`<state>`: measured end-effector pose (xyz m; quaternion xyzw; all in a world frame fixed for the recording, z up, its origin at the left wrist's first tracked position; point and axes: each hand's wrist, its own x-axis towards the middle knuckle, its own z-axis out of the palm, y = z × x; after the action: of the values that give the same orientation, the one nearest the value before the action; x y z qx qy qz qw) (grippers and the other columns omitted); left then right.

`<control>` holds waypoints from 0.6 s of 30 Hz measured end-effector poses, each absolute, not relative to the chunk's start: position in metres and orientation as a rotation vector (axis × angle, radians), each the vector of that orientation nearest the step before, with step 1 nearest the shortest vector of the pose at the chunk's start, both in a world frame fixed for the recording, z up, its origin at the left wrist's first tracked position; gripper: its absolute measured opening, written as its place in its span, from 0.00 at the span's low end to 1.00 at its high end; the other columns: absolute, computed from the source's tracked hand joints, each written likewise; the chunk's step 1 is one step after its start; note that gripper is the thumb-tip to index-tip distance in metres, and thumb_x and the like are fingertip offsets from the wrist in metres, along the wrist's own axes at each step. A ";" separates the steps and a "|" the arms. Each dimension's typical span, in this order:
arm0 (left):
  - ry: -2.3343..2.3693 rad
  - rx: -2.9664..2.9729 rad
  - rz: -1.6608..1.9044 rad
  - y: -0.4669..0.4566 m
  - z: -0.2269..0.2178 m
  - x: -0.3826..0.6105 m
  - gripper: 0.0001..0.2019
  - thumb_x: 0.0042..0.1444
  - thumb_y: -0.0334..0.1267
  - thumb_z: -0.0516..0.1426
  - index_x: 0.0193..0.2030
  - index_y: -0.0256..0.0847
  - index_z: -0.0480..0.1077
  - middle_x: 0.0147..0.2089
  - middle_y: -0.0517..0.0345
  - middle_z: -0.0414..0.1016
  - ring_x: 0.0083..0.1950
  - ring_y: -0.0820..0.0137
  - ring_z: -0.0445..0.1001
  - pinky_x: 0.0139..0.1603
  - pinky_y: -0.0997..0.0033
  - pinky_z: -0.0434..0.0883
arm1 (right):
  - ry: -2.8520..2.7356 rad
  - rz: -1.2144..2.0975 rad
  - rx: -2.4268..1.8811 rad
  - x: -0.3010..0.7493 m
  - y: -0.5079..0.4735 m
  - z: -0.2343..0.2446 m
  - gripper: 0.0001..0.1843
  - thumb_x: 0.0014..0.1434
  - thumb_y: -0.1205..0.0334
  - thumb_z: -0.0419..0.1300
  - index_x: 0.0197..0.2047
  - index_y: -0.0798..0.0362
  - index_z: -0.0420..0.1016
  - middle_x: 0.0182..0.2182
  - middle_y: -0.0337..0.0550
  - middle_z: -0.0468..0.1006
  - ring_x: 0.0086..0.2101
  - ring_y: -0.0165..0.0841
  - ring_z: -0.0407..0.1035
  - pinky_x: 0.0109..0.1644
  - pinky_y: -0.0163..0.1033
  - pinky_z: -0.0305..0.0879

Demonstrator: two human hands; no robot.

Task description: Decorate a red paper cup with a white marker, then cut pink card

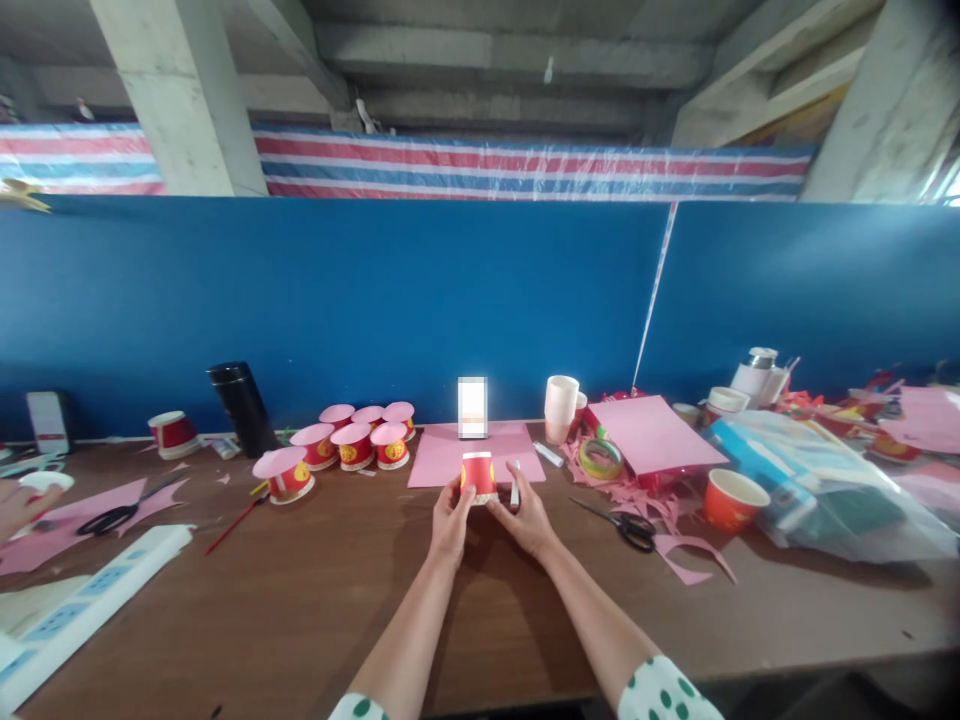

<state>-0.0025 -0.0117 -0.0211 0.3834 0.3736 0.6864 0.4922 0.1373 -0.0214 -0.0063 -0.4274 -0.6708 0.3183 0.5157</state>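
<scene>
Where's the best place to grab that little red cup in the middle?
By its side walls, pinched from left and right, as the left hand and right hand do. The red cup seems to stand rim-down on the table, so only its tapering sides are free.

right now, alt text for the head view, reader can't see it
The left hand and right hand hold a red paper cup by a pink paper sheet on a brown table. Pink-topped cups stand left of it, scissors right.

Your small red paper cup with yellow print point(478, 476) stands upside down, white rim lowest. You grip it from both sides at the near edge of the flat pink paper sheet point(442, 458).
</scene>
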 end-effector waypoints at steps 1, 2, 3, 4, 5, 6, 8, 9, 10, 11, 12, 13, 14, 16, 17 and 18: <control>0.907 0.932 1.666 -0.012 -0.021 -0.003 0.24 0.43 0.44 0.62 0.48 0.36 0.68 0.44 0.49 0.75 0.46 0.61 0.73 0.49 0.63 0.66 | -1.611 0.761 -1.028 0.137 -0.021 -0.006 0.37 0.52 0.55 0.60 0.62 0.52 0.49 0.43 0.48 0.74 0.40 0.37 0.71 0.40 0.42 0.69; 0.908 0.934 1.667 -0.012 -0.021 -0.003 0.24 0.43 0.44 0.62 0.48 0.36 0.68 0.44 0.49 0.75 0.46 0.61 0.73 0.49 0.63 0.66 | -1.612 0.760 -1.027 0.137 -0.021 -0.007 0.38 0.52 0.55 0.60 0.62 0.52 0.49 0.43 0.48 0.74 0.41 0.37 0.71 0.41 0.42 0.69; 0.908 0.936 1.666 -0.012 -0.021 -0.003 0.24 0.43 0.44 0.62 0.48 0.36 0.68 0.45 0.49 0.75 0.46 0.62 0.73 0.49 0.63 0.66 | -1.613 0.760 -1.025 0.137 -0.021 -0.007 0.38 0.52 0.55 0.60 0.62 0.52 0.49 0.43 0.48 0.74 0.40 0.37 0.71 0.40 0.42 0.69; 0.909 0.938 1.665 -0.012 -0.022 -0.003 0.24 0.43 0.44 0.62 0.48 0.36 0.69 0.45 0.49 0.75 0.46 0.62 0.73 0.49 0.63 0.66 | -1.616 0.760 -1.022 0.138 -0.021 -0.007 0.38 0.52 0.55 0.60 0.62 0.53 0.48 0.43 0.48 0.74 0.40 0.37 0.71 0.40 0.42 0.69; 0.909 0.940 1.664 -0.012 -0.022 -0.003 0.24 0.44 0.44 0.62 0.47 0.37 0.69 0.45 0.49 0.75 0.46 0.62 0.73 0.49 0.63 0.65 | -1.617 0.761 -1.020 0.138 -0.021 -0.007 0.38 0.52 0.55 0.60 0.62 0.53 0.49 0.43 0.49 0.74 0.41 0.37 0.71 0.40 0.42 0.69; 0.911 0.942 1.663 -0.012 -0.022 -0.003 0.23 0.44 0.44 0.62 0.47 0.37 0.69 0.45 0.49 0.75 0.46 0.62 0.73 0.49 0.63 0.65 | -1.618 0.760 -1.019 0.138 -0.021 -0.007 0.38 0.52 0.55 0.60 0.62 0.53 0.49 0.43 0.49 0.74 0.40 0.37 0.71 0.40 0.42 0.69; 0.915 0.945 1.663 -0.011 -0.023 -0.003 0.23 0.44 0.44 0.61 0.47 0.37 0.69 0.45 0.49 0.75 0.47 0.61 0.72 0.50 0.63 0.65 | -1.618 0.751 -1.023 0.138 -0.021 -0.008 0.37 0.52 0.55 0.60 0.62 0.53 0.49 0.43 0.49 0.75 0.40 0.37 0.71 0.40 0.42 0.69; 0.918 0.946 1.663 -0.011 -0.023 -0.003 0.23 0.44 0.44 0.61 0.47 0.37 0.69 0.45 0.49 0.75 0.47 0.61 0.72 0.50 0.63 0.65 | -1.619 0.746 -1.025 0.138 -0.021 -0.008 0.37 0.52 0.55 0.60 0.62 0.53 0.49 0.42 0.49 0.75 0.40 0.37 0.71 0.40 0.42 0.69; 0.923 0.946 1.665 -0.010 -0.024 -0.003 0.23 0.44 0.44 0.61 0.47 0.36 0.69 0.45 0.49 0.75 0.47 0.61 0.72 0.50 0.63 0.65 | -1.622 0.740 -1.028 0.138 -0.020 -0.008 0.37 0.52 0.55 0.60 0.62 0.53 0.49 0.42 0.48 0.75 0.40 0.38 0.71 0.40 0.42 0.69; 0.927 0.945 1.666 -0.010 -0.024 -0.004 0.23 0.44 0.44 0.61 0.47 0.36 0.69 0.45 0.49 0.75 0.47 0.61 0.72 0.49 0.63 0.65 | -1.626 0.736 -1.031 0.138 -0.020 -0.008 0.38 0.52 0.55 0.60 0.62 0.53 0.49 0.42 0.48 0.75 0.40 0.38 0.71 0.40 0.42 0.69; 0.931 0.945 1.667 -0.010 -0.024 -0.004 0.23 0.44 0.44 0.61 0.47 0.36 0.69 0.45 0.48 0.75 0.47 0.61 0.72 0.49 0.63 0.65 | -1.630 0.733 -1.034 0.138 -0.020 -0.008 0.38 0.52 0.55 0.60 0.62 0.53 0.49 0.42 0.48 0.75 0.40 0.38 0.71 0.40 0.42 0.69; 0.934 0.946 1.666 -0.010 -0.025 -0.004 0.23 0.44 0.44 0.61 0.47 0.36 0.69 0.45 0.48 0.75 0.47 0.61 0.72 0.48 0.63 0.66 | -1.634 0.731 -1.037 0.138 -0.019 -0.008 0.38 0.52 0.54 0.60 0.62 0.53 0.49 0.42 0.48 0.75 0.40 0.38 0.71 0.40 0.42 0.69; 0.937 0.947 1.665 -0.010 -0.025 -0.004 0.23 0.44 0.45 0.61 0.47 0.36 0.69 0.45 0.48 0.75 0.47 0.61 0.72 0.48 0.63 0.66 | -1.635 0.729 -1.039 0.138 -0.019 -0.008 0.38 0.52 0.54 0.60 0.62 0.53 0.49 0.43 0.48 0.75 0.41 0.38 0.71 0.40 0.42 0.69; 0.935 0.955 1.658 -0.010 -0.024 -0.004 0.23 0.45 0.45 0.61 0.47 0.37 0.69 0.45 0.49 0.75 0.46 0.61 0.72 0.47 0.63 0.66 | -1.640 0.725 -1.045 0.138 -0.020 -0.008 0.38 0.52 0.54 0.60 0.62 0.52 0.49 0.42 0.48 0.75 0.41 0.38 0.71 0.40 0.42 0.69; 0.933 0.960 1.653 -0.011 -0.024 -0.004 0.23 0.45 0.44 0.61 0.47 0.37 0.69 0.44 0.49 0.75 0.46 0.61 0.73 0.47 0.63 0.66 | -1.641 0.724 -1.047 0.138 -0.020 -0.008 0.37 0.52 0.54 0.60 0.62 0.52 0.49 0.42 0.47 0.75 0.41 0.37 0.71 0.41 0.42 0.69; 0.930 0.964 1.650 -0.011 -0.023 -0.004 0.22 0.45 0.44 0.61 0.47 0.37 0.69 0.44 0.49 0.75 0.46 0.61 0.73 0.47 0.64 0.66 | -1.642 0.722 -1.047 0.138 -0.020 -0.008 0.37 0.52 0.54 0.59 0.62 0.52 0.49 0.43 0.47 0.75 0.41 0.37 0.71 0.41 0.42 0.69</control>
<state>-0.0043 -0.0114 -0.0231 0.3961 0.3823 0.6783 0.4866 0.1379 -0.0198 -0.0079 -0.4345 -0.6811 0.2996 0.5075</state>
